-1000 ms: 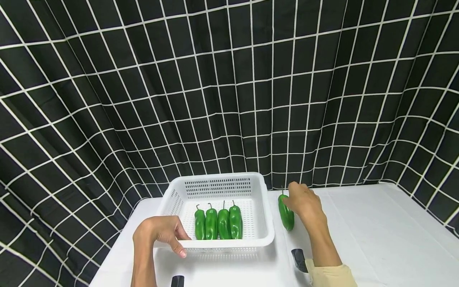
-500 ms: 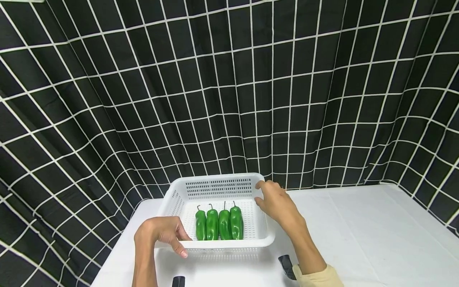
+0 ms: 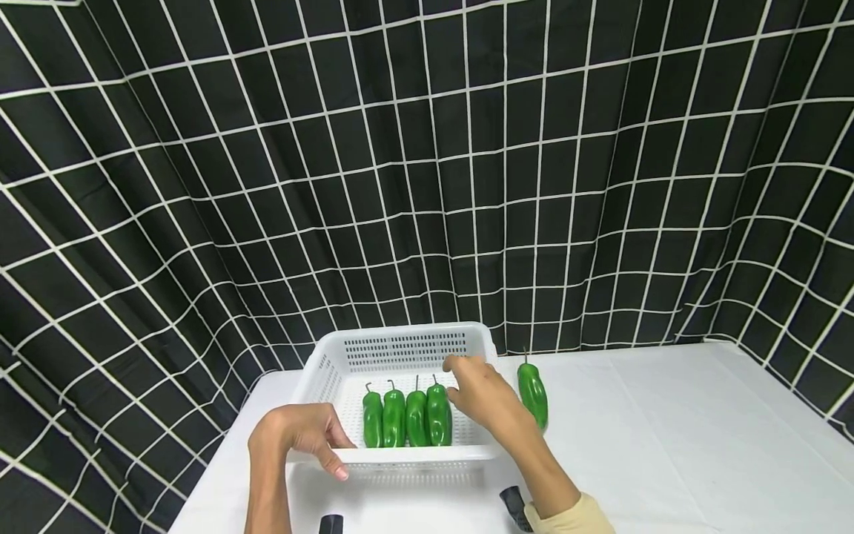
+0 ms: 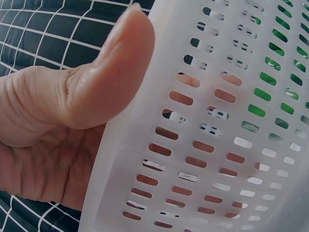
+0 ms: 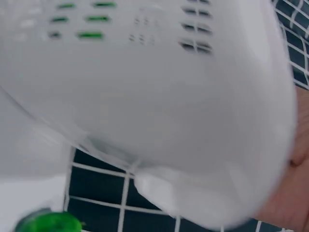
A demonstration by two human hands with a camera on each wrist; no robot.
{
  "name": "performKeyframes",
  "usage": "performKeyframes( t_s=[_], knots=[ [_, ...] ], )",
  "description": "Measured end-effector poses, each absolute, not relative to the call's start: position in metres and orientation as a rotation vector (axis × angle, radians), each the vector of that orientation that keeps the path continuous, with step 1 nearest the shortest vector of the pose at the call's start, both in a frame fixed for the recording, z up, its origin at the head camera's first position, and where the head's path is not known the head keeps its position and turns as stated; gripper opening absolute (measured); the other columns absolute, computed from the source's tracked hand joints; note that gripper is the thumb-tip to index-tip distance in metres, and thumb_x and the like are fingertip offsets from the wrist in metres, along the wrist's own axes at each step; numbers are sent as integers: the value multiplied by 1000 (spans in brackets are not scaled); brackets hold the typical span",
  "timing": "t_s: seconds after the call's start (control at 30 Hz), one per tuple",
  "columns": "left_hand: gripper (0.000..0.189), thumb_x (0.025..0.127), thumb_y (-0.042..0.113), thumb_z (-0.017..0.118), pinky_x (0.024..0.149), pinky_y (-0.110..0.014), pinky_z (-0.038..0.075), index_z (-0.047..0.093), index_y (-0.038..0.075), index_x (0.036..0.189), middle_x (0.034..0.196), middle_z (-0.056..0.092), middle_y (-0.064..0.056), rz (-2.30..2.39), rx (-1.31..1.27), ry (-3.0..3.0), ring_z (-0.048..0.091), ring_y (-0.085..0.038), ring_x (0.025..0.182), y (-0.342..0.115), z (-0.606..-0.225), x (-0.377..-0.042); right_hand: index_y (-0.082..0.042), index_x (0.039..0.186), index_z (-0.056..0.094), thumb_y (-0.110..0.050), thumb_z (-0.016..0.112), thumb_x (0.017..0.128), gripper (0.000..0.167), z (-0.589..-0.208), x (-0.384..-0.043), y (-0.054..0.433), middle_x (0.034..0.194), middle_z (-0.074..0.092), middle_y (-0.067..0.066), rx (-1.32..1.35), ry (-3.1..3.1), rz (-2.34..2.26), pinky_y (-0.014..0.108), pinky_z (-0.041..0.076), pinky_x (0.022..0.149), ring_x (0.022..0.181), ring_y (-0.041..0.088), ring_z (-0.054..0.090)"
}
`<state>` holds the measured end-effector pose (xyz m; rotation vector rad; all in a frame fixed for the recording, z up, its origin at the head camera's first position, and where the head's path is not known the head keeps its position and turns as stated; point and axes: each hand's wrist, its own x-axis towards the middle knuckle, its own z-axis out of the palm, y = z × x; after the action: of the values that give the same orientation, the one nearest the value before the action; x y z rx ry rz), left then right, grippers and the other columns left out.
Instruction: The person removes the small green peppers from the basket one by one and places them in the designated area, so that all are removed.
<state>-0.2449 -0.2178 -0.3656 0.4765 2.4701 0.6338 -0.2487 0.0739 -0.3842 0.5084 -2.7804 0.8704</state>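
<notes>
A white perforated plastic basket point(image 3: 407, 454) stands on the table, with several long green chili peppers point(image 3: 394, 417) side by side inside it, curved stems pointing to the back. My left hand point(image 3: 303, 434) grips the basket's front wall near its left corner, thumb outside and fingers inside; the left wrist view shows those fingers point(image 4: 181, 98) through the slots. My right hand point(image 3: 483, 393) is over the basket's right side, fingers bent loosely and apart from the thumb, its tips by the rightmost pepper point(image 3: 438, 415). In the right wrist view the basket wall point(image 5: 145, 106) hides the fingers.
One more green chili pepper point(image 3: 531, 393) lies on the white tabletop point(image 3: 667, 430) just right of the basket. A black grid-patterned curtain point(image 3: 427, 185) hangs behind the table and along both sides. A dark strap piece point(image 3: 515, 508) shows beside the right sleeve.
My right hand has moved left from the pepper on the table, across the basket's right rim, to above its inside. That pepper lies where it was. The left hand keeps its grip.
</notes>
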Motion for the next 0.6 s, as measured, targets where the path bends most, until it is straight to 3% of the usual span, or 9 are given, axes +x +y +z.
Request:
performKeyframes(
  t_s=[0.13, 0.27, 0.33, 0.6],
  knots=[
    [34, 69, 5, 92, 92, -32, 52, 83, 8, 101, 98, 83, -9, 645, 482, 2460, 65, -10, 91, -218, -366, -246, 3, 116, 72, 4, 78, 83, 34, -395, -249, 63, 113, 77, 24, 590, -2810, 875, 42, 63, 79, 93, 35, 77],
    [34, 68, 5, 92, 92, -32, 52, 83, 8, 101, 98, 83, -10, 650, 482, 2457, 65, -10, 90, -218, -366, -246, 2, 112, 72, 3, 79, 82, 31, -402, -249, 56, 100, 79, 20, 630, -2860, 860, 33, 58, 66, 71, 21, 70],
    [34, 68, 5, 92, 92, -33, 52, 83, 7, 101, 98, 83, -10, 656, 479, 2456, 65, -10, 89, -218, -366, -246, 2, 112, 73, 2, 81, 82, 32, -405, -248, 54, 97, 78, 17, 629, -2898, 850, 31, 54, 64, 69, 16, 64],
    [34, 69, 4, 91, 94, -33, 53, 83, 7, 102, 99, 82, -11, 654, 493, 2447, 65, -8, 90, -218, -366, -246, -1, 119, 73, -5, 86, 78, 43, -411, -249, 53, 112, 77, 17, 602, -2991, 824, 49, 60, 88, 100, 34, 73]
  ],
)
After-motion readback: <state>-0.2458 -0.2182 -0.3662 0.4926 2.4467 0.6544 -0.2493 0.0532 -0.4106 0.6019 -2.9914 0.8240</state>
